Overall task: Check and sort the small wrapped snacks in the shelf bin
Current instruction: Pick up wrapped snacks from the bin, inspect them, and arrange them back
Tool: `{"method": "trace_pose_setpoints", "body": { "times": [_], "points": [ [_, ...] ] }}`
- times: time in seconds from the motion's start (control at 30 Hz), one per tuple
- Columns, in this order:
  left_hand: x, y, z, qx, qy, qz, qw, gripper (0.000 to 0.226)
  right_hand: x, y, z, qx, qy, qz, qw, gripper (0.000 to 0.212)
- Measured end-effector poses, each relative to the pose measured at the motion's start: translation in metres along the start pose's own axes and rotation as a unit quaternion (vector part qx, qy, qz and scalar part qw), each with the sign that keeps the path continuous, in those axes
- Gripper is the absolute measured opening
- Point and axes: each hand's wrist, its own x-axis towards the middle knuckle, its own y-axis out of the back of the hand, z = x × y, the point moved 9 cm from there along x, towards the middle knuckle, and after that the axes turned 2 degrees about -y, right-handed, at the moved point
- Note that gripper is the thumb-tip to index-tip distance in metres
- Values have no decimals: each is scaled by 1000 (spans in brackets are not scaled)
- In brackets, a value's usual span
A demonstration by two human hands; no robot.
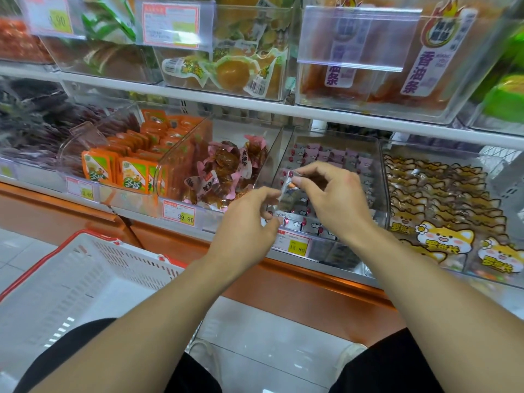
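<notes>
Both hands are up in front of the clear shelf bin [381,177] on the lower shelf, working one small wrapped snack [289,191] between them. The right hand [334,199] pinches the packet's top end, thumb and forefinger curled onto it, other fingers bent above. The left hand [249,222] has the lower end; its grip looks like a pinch too, but the fingertips are partly hidden behind the wrapper, so that's prob. rather than certain. The packet is clear/silvery w/ a bit of orange-red near the top, held tilted, just above the bin's front part and not touching the rows below.

Inside the bin, more small snacks [334,157] lie in neat rows, pale pink and grey wrappers w/ red dots and white cloud shapes. A yellow price tag [296,246] reading 15.80 sits on the shelf edge below the bin front.

Left of it, a bin of brown snacks in pink-trimmed wrappers [226,171], tag 29.90 underneath. Further left, orange and green packets [133,171] stand on edge in rows. Right of the task bin, packs w/ a cartoon dog print [445,236] fill the next bin. The upper shelf carries clear bins w/ yellow-orange packs and tall orange bags.

Lower left, a white basket with red rim [85,273] sits on the floor beside the person's dark-clad knees.
</notes>
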Motion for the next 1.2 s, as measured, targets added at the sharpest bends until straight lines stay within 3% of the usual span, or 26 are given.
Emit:
{"method": "trace_pose_setpoints", "body": {
  "times": [0.1, 0.23, 0.3, 0.5, 0.63, 0.73, 0.87, 1.0, 1.07, 1.1, 1.17, 1.2],
  "points": [
    [1, -3, 2, 14, -10, -4, 1000, 51, 3, -8, 2, 9, -2, -15, 1000, 4],
    [2, -3, 6, 38, -26, 7, 999, 56, -6, -52, 13, -131, -7, -211, 969, 15],
    [1, -8, 9, 63, -37, -7, 997, 57, -9, -62, 15, -195, 4, -258, 946, 20],
    [-4, -34, 11, 190, -48, -106, 975, 63, 26, -31, 26, -166, -57, -154, 972, 18],
    [-2, -51, 5, 294, -20, -156, 943, 66, 30, -57, 28, -215, -42, -219, 951, 23],
    [3, -53, 3, 304, -16, -153, 940, 63, 27, -75, 29, -252, -33, -246, 935, 17],
    [6, -53, 3, 275, -18, -161, 948, 65, 35, -48, 26, -171, -60, -121, 976, 15],
    [6, -34, 5, 197, 5, -109, 974, 57, 24, -8, 3, 26, -55, -18, 998, 4],
    [7, -17, 1, 36, 67, -54, 996, 42, 7, 8, -20, 78, 0, 0, 997, 5],
    [5, -12, -6, -106, 131, -39, 985, 35, -3, 14, -33, 77, 35, 1, 996, 5],
    [-4, -12, -13, -376, 238, -36, 895, 37, -21, 17, -54, 48, 97, -28, 994, 8],
    [-7, -12, -13, -445, 251, -45, 858, 44, -30, 14, -61, 32, 118, -57, 991, 9]
  ]
}}
